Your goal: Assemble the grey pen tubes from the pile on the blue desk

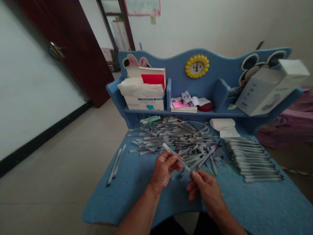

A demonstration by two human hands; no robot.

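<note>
A slim translucent pen (181, 162) slants between my two hands above the front of the desk. My left hand (164, 168) pinches it around the middle, with the pale end sticking out up and to the left. At the lower end the thumb and fingers of my right hand (204, 186) close on the tip, which they partly hide. Just beyond my hands spreads a loose heap of pens and pen parts (156, 140), with dark caps among them. A neat stack of pens (256, 160) lies to the right. Two pens (116, 166) rest apart at the left.
The blue desk (117, 202) has a back shelf holding a box of papers (144, 98), a notepad (183, 109) and a tilted white box (264, 88). A yellow clock (197, 66) is fixed to its backboard. A white paper roll (222, 124) lies below the shelf.
</note>
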